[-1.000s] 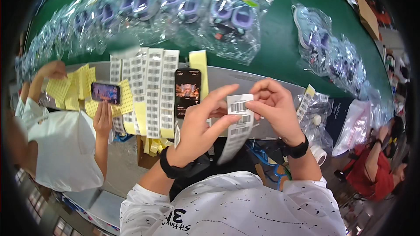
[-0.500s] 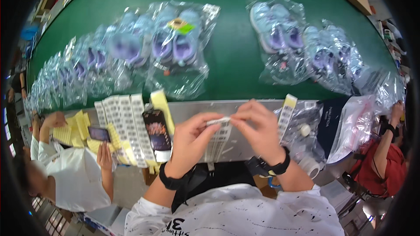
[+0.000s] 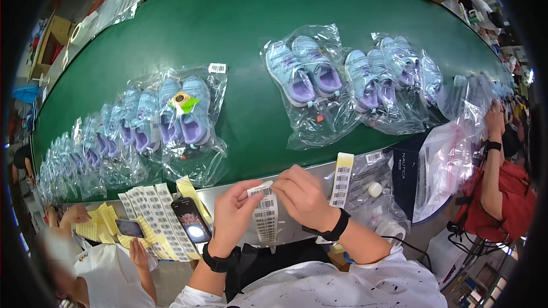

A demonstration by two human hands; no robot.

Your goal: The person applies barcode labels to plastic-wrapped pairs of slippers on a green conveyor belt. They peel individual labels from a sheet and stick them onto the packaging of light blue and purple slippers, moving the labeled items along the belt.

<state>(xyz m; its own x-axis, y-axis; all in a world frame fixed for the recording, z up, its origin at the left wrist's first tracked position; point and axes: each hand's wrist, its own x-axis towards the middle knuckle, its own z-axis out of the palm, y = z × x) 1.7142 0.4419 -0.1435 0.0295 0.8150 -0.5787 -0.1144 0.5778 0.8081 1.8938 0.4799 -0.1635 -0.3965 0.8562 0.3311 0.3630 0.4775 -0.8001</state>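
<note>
In front of my body, a strip of white barcode labels hangs between my two hands. My left hand is closed in a pinch on its upper left edge. The fingertips of my right hand pinch together at the strip's upper right corner; whether a single label is between them is too small to see. Beyond my hands, shoes in clear plastic bags lie on the green table: a light blue and purple pair with a green tag on the left, and another such pair to the right.
More barcode strips and a phone lie left of my hands. A yellow-backed label strip, plastic bags and a tape roll are on the right. Co-workers sit on both sides: a white sleeve left, a red garment right.
The view has swung, so the table and bagged shoes appear lower and further left. The strip now shows more of its printed face between my hands. Both hands keep their pinch.
</note>
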